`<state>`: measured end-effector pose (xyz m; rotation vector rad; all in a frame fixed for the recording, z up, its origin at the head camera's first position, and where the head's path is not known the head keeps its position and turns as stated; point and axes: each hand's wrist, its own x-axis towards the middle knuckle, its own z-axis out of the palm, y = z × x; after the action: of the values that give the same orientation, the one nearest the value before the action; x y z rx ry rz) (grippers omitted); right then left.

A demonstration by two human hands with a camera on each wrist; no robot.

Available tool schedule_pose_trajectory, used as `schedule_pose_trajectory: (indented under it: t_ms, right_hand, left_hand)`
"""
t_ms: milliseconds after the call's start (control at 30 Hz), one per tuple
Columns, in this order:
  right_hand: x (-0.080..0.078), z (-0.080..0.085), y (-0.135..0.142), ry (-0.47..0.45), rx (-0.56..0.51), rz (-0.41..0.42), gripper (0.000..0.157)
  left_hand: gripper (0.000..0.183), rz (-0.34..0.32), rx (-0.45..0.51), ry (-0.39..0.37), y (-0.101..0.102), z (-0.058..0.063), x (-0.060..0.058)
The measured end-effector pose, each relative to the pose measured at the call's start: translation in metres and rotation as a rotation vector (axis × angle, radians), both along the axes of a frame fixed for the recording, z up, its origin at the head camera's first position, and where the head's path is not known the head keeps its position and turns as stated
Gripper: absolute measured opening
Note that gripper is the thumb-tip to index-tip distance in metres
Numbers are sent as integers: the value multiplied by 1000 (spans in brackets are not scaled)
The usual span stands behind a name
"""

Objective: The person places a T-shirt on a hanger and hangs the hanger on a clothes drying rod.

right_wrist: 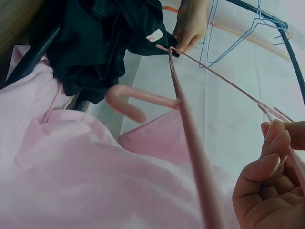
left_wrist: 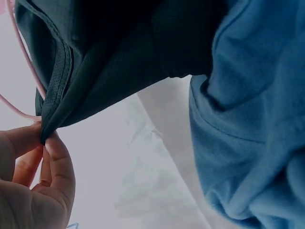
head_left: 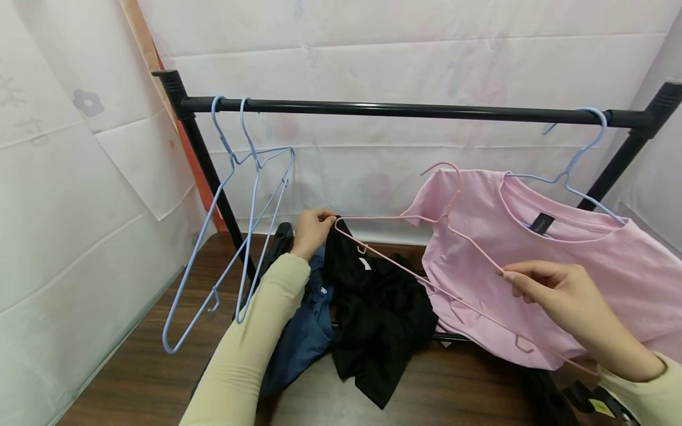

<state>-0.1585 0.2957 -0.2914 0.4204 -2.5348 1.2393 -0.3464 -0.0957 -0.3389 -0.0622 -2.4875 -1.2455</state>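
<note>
My left hand (head_left: pixel 313 232) pinches the edge of a black garment (head_left: pixel 380 302), which hangs down from the fingertips with a small white label showing. The left end of a pink hanger (head_left: pixel 396 264) meets the garment's edge right at those fingers; in the left wrist view the hanger's tip (left_wrist: pixel 29 116) lies against the cloth beside the thumb. My right hand (head_left: pixel 559 296) pinches the sloping right arm of the same hanger between thumb and fingers. Its hook points up, in front of a pink shirt (head_left: pixel 533 284) that hangs on a blue hanger (head_left: pixel 572 163).
A black rail (head_left: pixel 373 109) spans the rack. Two blue hangers (head_left: pixel 250 177) hang at its left end, close to my left forearm. Blue clothing (head_left: pixel 306 343) lies beside the black garment, above the brown wooden surface (head_left: pixel 128 355). White sheeting (head_left: pixel 341 53) covers the back.
</note>
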Motion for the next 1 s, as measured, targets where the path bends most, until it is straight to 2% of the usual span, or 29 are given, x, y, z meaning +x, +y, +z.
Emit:
schedule_pose_trajectory:
  t_ms: [533,1000]
  right_hand:
    - [-2,5,-14,-21,-9,-62,10]
    - [-7,6,-27,6,-51,-51,16]
  left_hand:
    - [17,-16,1,113,9,19,8]
    - [16,-70,75,184,21,28,16]
